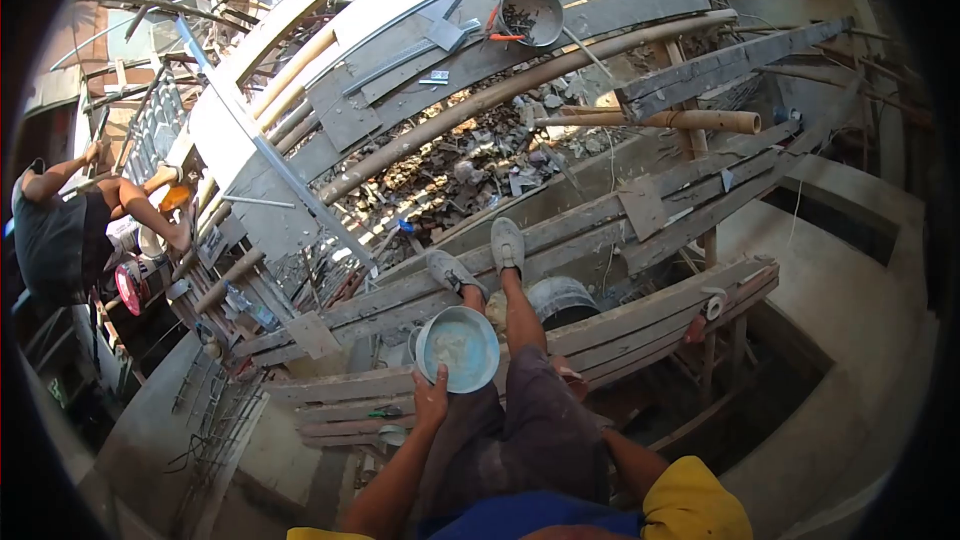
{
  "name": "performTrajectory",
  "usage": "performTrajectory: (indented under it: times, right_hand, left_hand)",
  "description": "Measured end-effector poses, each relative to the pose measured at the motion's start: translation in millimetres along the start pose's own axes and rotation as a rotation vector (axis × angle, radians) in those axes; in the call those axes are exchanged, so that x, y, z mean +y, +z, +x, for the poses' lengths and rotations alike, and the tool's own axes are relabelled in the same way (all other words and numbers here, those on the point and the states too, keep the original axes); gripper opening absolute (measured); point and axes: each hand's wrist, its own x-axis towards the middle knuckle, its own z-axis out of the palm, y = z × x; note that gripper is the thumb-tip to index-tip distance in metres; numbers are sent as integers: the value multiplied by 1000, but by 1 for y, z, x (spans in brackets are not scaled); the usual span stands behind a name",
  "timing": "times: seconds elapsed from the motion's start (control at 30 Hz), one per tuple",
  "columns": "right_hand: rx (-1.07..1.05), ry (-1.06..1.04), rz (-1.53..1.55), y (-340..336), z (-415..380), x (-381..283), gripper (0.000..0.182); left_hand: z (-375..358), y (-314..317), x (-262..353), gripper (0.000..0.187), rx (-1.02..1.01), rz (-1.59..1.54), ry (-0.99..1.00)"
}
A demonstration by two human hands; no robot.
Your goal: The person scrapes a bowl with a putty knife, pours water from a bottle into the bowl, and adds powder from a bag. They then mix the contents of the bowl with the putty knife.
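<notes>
My left hand (431, 400) grips the near rim of a round bowl (487, 350), fingers under it and thumb on the edge. Its inside is light blue, with a pale grey, pasty-looking patch at the bottom. The bowl is above my lap, in front of my knees. My right arm reaches down past my thigh. Only a small part of my right hand (572, 380) shows beside the bench planks, so its fingers and anything in them cannot be made out. A grey bucket (563, 292) stands just right of my lower legs.
My shoes rest on a long wooden plank (400, 302). Beyond it lies a gap of rubble (470, 175) crossed by bamboo poles (520, 90). A pan (545, 15) with dark bits sits on boards ahead. Another person (65, 230) sits at far left. Dark openings lie right.
</notes>
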Motion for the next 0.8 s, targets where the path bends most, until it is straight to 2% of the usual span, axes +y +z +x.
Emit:
performTrajectory:
  times: [0.17,0.8]
  right_hand:
    - [0,9,-29,1,4,-1,29]
    - [30,40,-103,14,15,0,28]
  left_hand:
    - [-1,-2,5,68,-19,17,-72]
    - [5,-15,-6,76,-11,20,-82]
